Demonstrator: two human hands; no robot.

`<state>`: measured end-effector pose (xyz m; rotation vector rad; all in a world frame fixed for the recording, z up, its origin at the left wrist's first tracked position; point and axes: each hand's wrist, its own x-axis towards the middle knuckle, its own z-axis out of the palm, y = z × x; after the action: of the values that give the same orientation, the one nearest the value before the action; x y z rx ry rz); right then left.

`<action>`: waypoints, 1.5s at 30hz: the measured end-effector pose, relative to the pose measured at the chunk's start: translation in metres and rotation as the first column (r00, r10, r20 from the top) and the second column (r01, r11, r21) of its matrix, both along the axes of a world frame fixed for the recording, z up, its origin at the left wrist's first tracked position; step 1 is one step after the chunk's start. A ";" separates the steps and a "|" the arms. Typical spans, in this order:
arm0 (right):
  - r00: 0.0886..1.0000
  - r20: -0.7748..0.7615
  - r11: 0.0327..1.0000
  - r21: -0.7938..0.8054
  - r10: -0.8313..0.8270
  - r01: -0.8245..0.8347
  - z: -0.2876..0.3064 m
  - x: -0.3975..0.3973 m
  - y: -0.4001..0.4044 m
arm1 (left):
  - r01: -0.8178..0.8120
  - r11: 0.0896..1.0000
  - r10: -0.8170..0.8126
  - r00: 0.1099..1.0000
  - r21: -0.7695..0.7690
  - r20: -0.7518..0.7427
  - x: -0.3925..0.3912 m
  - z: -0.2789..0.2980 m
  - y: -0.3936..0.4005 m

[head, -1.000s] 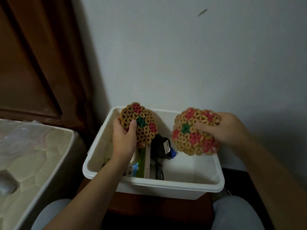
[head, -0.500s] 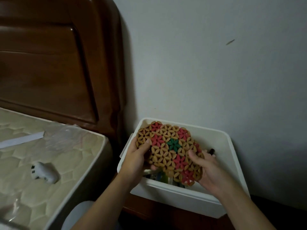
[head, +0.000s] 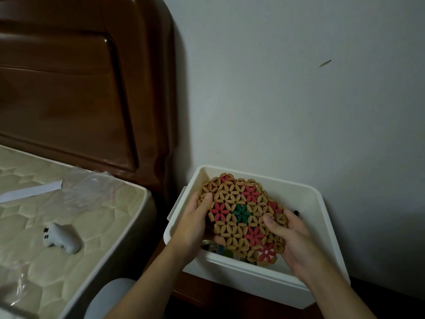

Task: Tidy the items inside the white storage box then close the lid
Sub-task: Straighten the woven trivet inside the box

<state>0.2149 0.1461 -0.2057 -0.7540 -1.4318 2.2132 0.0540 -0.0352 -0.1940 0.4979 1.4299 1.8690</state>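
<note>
The white storage box stands open against the wall on a low wooden stand. Above its opening both hands hold beaded mats of tan flower shapes with red and green flowers, stacked one over the other. My left hand grips the left edge with its thumb on top. My right hand grips the right and lower edge. Under the mats I glimpse small packets and a black item inside the box. No lid is in view.
A mattress lies to the left with a small white toy, a paper strip and clear plastic wrap on it. A dark wooden headboard rises behind. My knee is below.
A second ago each hand held one mat apart; they have been brought together into one stack over the box. My view has swung left, revealing the bed and headboard.
</note>
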 end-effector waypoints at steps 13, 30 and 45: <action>0.998 -0.037 0.998 0.036 0.054 -0.052 0.004 0.003 -0.001 | 0.089 0.996 -0.090 0.986 0.015 0.137 -0.006 -0.003 -0.002; 0.989 -0.079 0.990 -0.059 0.125 -0.130 0.007 0.002 -0.004 | 0.188 0.981 -0.193 0.963 0.046 0.190 -0.005 0.004 -0.004; 0.987 -0.100 0.991 -0.034 0.126 -0.130 0.007 0.004 -0.002 | 0.414 0.903 -0.430 0.865 0.114 0.261 -0.007 0.023 -0.006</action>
<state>0.2189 0.1446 -0.1992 -0.5730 -1.4280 2.3473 0.0472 -0.0412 -0.1709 0.5031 0.9884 1.5512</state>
